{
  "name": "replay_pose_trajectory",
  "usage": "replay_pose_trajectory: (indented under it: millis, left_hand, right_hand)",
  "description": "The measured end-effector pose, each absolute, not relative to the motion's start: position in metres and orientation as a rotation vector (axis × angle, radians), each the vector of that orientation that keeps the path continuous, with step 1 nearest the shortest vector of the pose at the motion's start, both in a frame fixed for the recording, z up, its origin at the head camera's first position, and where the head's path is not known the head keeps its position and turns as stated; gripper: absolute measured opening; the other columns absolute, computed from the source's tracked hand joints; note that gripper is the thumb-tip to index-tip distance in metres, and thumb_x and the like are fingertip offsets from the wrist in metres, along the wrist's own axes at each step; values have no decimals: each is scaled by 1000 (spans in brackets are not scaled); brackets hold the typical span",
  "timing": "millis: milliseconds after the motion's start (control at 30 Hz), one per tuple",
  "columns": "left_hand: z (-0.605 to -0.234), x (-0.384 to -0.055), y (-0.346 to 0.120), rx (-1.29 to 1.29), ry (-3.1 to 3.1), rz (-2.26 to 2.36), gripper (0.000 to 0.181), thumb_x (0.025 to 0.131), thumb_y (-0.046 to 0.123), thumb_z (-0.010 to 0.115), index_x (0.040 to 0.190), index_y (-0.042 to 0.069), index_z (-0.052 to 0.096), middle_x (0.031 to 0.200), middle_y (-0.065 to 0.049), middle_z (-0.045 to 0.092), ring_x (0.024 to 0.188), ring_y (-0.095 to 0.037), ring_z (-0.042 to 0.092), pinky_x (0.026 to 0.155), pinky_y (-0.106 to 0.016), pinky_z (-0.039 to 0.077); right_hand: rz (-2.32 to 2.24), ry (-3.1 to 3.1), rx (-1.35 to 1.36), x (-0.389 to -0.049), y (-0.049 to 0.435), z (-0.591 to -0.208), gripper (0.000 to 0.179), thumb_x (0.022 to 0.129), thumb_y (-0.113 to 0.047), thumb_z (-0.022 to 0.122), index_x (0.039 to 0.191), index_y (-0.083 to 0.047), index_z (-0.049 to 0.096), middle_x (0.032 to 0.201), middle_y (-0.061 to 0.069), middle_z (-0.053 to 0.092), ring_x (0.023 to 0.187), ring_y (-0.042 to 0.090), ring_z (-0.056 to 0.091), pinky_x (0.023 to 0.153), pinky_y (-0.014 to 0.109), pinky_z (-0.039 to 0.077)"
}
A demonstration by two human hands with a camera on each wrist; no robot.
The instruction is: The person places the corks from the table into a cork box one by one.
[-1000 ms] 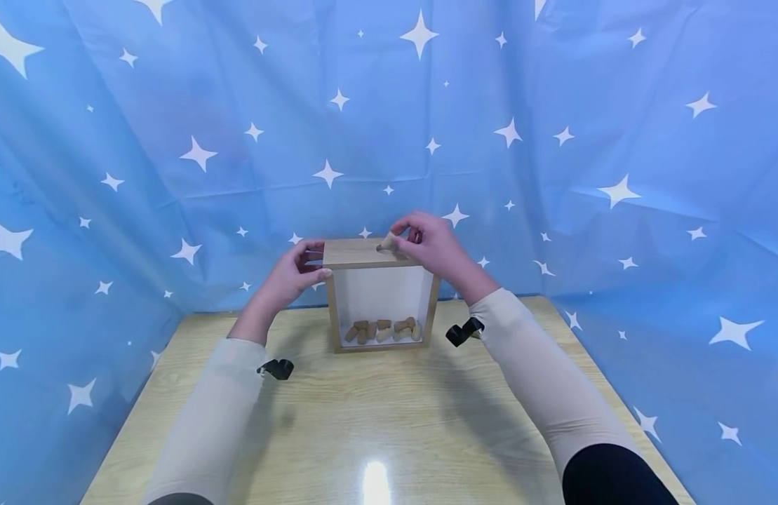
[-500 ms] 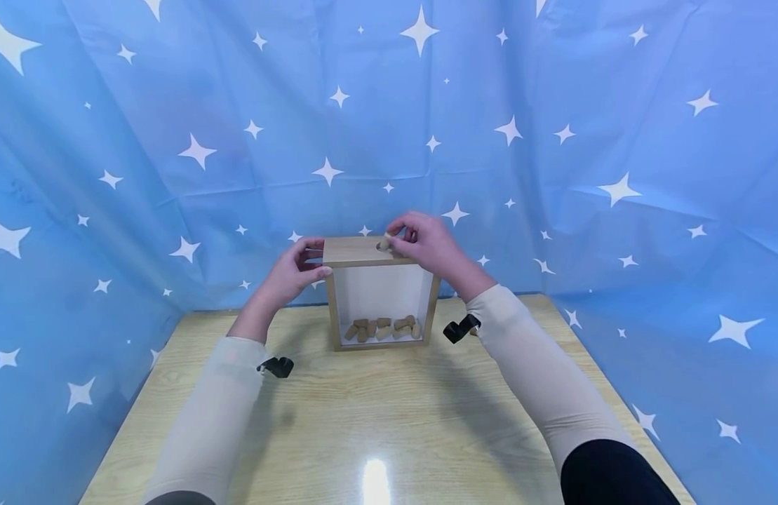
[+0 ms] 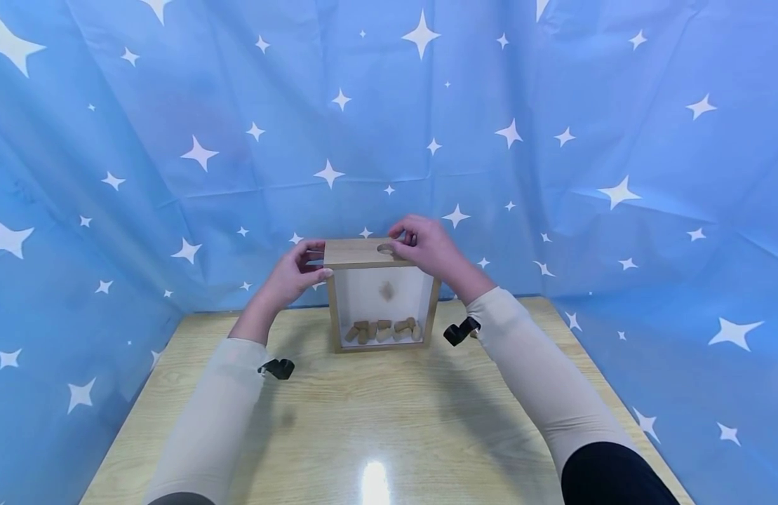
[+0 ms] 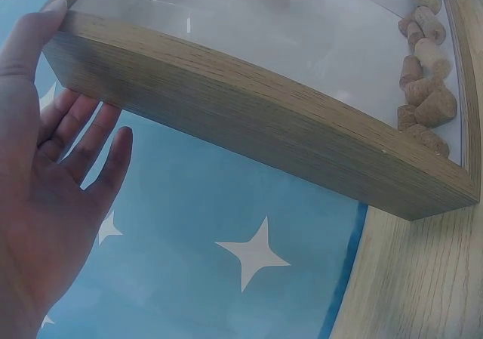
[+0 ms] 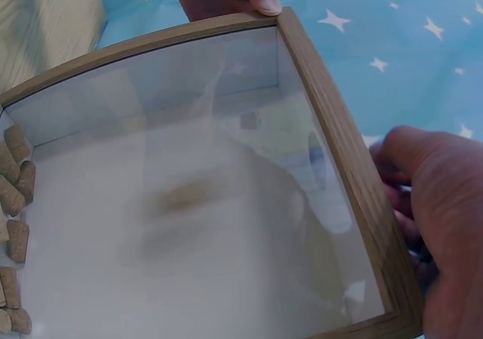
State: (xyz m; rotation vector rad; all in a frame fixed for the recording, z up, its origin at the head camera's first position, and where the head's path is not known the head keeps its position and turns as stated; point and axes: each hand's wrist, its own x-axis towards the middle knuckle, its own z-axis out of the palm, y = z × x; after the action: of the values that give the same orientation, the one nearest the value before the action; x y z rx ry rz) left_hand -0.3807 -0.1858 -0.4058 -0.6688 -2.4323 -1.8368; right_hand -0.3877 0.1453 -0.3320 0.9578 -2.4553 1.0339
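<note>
A shallow wooden box with a clear front [image 3: 330, 308] stands upright on the table, a round hole [image 3: 385, 248] in its top. Several wine corks [image 3: 379, 330] lie along its bottom inside. One more cork [image 3: 386, 290], blurred, is in mid-air behind the pane, below the hole; the right wrist view catches this falling cork [image 5: 185, 195] as a brown smear. My left hand [image 3: 295, 272] grips the upper left corner, thumb on the front edge and fingers at the side and back. Beside the hole, my right hand [image 3: 429, 244] has loosely bent fingers around nothing.
The light wood table [image 3: 363, 414] extends toward me. A blue curtain with white stars [image 3: 389, 140] hangs close behind the box and along both sides. Part of a small brown object [image 3: 473, 334] shows beside the right wrist's black camera [image 3: 459, 331].
My right hand had a cork pinched over the hole, then tipped it in and let go. That cork now drops inside the box. My left hand has stayed on the corner.
</note>
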Motion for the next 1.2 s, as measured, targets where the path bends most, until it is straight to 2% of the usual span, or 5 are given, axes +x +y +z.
replay_pose_trajectory:
  millis: [300,533,1000,1200]
  left_hand:
    - [-405,-379,-185,-668,-2411,-1864,67,103,18,82,160,5,48,157,-22,53,145,-45,55,119,-58,51]
    - [-406,-381,-185,-669,-2407,-1844,66,103,20,82,160,6,50,156,-21,53,144,-44,56,117,-57,52]
    - [-407,-381,-186,-655,-2424,-1836,66,104,21,82,160,8,50,157,-20,53,144,-44,56,116,-57,54]
    - [-407,-381,-185,-657,-2422,-1835,64,105,17,80,161,8,49,157,-19,53,145,-43,55,117,-57,53]
  right_hand:
    - [1036,-2429,966,-385,147,-330,9,104,-6,76,112,-4,81,106,6,70,87,21,64,74,35,57]
    - [1061,-2359,983,-376,157,-330,7,104,-4,74,107,-5,80,100,5,69,84,21,62,71,31,55]
    - [1092,-2222,915,-356,204,-345,4,102,2,77,102,-1,80,97,7,70,83,20,60,71,28,51]
    - [1125,-2227,830,-353,228,-355,8,101,3,77,102,-4,80,95,6,70,83,18,61,70,26,51]
